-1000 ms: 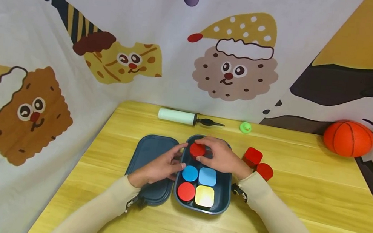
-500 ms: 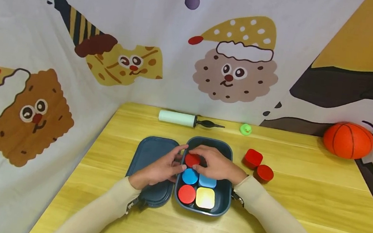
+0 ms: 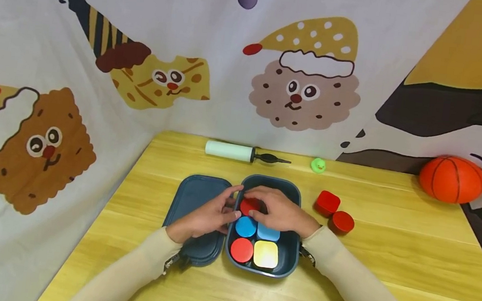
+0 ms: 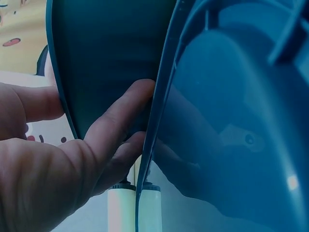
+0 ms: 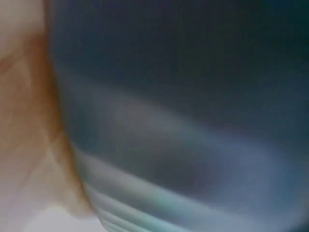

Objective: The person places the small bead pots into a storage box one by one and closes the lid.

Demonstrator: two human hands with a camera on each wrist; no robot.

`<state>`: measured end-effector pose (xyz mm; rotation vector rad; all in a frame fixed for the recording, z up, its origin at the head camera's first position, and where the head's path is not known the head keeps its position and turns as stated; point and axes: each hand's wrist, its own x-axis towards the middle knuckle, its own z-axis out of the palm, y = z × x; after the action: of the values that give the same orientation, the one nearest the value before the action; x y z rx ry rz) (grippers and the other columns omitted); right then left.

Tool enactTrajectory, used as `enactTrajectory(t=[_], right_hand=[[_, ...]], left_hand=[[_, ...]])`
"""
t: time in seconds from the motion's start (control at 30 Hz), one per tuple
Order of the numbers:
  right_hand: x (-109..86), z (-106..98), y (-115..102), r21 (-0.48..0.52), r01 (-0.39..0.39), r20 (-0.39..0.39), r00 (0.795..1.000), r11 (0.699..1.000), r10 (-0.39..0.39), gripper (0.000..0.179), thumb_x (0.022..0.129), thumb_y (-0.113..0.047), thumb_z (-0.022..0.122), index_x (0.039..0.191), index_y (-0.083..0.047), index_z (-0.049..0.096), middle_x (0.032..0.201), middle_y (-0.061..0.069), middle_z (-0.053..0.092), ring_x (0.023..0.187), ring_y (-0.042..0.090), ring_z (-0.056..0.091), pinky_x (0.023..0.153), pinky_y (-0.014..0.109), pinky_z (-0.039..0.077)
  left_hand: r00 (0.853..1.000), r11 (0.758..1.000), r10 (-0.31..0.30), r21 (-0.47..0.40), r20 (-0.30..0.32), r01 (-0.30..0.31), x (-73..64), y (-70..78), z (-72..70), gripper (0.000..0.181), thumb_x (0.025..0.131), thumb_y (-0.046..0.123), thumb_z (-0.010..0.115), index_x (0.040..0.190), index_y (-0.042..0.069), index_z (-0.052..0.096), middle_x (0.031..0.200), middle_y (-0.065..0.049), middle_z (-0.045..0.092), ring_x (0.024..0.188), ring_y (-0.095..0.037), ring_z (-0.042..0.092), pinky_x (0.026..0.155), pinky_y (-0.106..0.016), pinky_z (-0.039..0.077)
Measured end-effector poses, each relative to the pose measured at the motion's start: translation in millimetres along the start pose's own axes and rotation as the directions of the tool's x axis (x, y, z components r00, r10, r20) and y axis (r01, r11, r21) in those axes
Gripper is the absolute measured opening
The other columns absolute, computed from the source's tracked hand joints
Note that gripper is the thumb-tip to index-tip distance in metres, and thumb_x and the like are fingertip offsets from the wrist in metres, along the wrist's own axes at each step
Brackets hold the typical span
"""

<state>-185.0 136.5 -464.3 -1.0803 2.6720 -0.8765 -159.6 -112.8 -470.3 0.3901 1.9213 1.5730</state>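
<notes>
A dark blue rectangular box (image 3: 291, 254) stands open-topped in the middle of the table. My left hand (image 3: 212, 214) holds its left wall, thumb at the rim and fingers along the outside; in the left wrist view the fingers lie against that wall (image 4: 111, 43). Inside the box's upper left, my right hand (image 3: 280, 212) grips a red round block (image 3: 250, 206), partly hidden by the fingers. Below it sit a blue round block (image 3: 245, 226), a light blue square block (image 3: 268, 233), a red round block (image 3: 241, 250) and a yellow square block (image 3: 266, 254). The right wrist view is blurred.
The box's dark blue lid (image 3: 198, 195) lies left of the box. To the right are a red square block (image 3: 327, 203) and a red round block (image 3: 341, 222). A pale green hand pump (image 3: 229, 151), a green toy duck (image 3: 318, 165) and an orange ball (image 3: 452, 179) line the back.
My right hand has moved the red round block slightly nearer, down beside the blue round block, then stayed there. The left hand keeps its place on the box wall.
</notes>
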Motion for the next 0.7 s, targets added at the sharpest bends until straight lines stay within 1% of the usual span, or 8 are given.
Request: enactTrajectory(t=[0.17, 0.3, 0.5, 0.63, 0.7], right_hand=[[-5.6, -9.9, -0.8, 0.024, 0.02, -0.102, 0.995, 1.0, -0.018, 0.041, 0.099, -0.022, 0.074, 0.138, -0.009, 0.069, 0.143, 0.004, 0.066, 0.126, 0.024, 0.066, 0.099, 0.043, 0.06], [-11.0, -22.5, -1.3, 0.072, 0.057, -0.176, 0.983, 0.996, -0.043, 0.041, 0.098, -0.018, 0.074, 0.137, -0.006, 0.068, 0.141, 0.007, 0.067, 0.122, 0.031, 0.069, 0.091, 0.042, 0.064], [-28.0, -40.4, -2.9, 0.124, 0.076, -0.255, 0.966, 0.989, -0.042, 0.039, 0.098, -0.016, 0.074, 0.136, -0.012, 0.069, 0.14, 0.005, 0.068, 0.121, 0.031, 0.069, 0.089, 0.041, 0.064], [-43.3, -48.4, -0.2, 0.115, 0.064, -0.283, 0.959, 0.991, -0.029, 0.038, 0.099, -0.016, 0.074, 0.137, -0.014, 0.069, 0.139, 0.005, 0.069, 0.12, 0.032, 0.068, 0.089, 0.043, 0.064], [-50.8, -52.0, 3.5, 0.105, 0.039, -0.298, 0.954, 0.994, -0.006, 0.038, 0.099, -0.015, 0.074, 0.136, -0.014, 0.069, 0.139, 0.005, 0.069, 0.119, 0.032, 0.069, 0.089, 0.045, 0.064]], left_hand=[[1.0, 1.0, -0.009, 0.002, 0.001, 0.009, 0.8, 1.3, 0.2, 0.073, 0.112, 0.018, 0.055, 0.17, 0.031, 0.013, 0.157, -0.024, 0.042, 0.125, -0.032, 0.063, 0.084, -0.048, 0.064], [1.0, 1.0, -0.013, 0.01, -0.018, 0.013, 0.7, 1.3, 0.1, 0.073, 0.111, 0.018, 0.056, 0.17, 0.03, 0.014, 0.156, -0.025, 0.042, 0.125, -0.033, 0.063, 0.084, -0.049, 0.064], [1.0, 1.0, -0.017, 0.004, -0.025, 0.017, 0.5, 1.7, 0.8, 0.074, 0.11, 0.018, 0.058, 0.17, 0.031, 0.015, 0.154, -0.024, 0.044, 0.121, -0.03, 0.064, 0.083, -0.048, 0.064], [1.0, 1.0, -0.01, 0.005, -0.026, 0.011, 0.3, 2.0, 0.9, 0.075, 0.11, 0.017, 0.058, 0.17, 0.03, 0.016, 0.153, -0.024, 0.044, 0.118, -0.028, 0.064, 0.082, -0.047, 0.064], [1.0, 1.0, -0.007, 0.008, -0.026, 0.007, 0.4, 1.8, 0.8, 0.075, 0.11, 0.017, 0.058, 0.17, 0.03, 0.016, 0.153, -0.024, 0.044, 0.116, -0.027, 0.064, 0.082, -0.047, 0.064]])
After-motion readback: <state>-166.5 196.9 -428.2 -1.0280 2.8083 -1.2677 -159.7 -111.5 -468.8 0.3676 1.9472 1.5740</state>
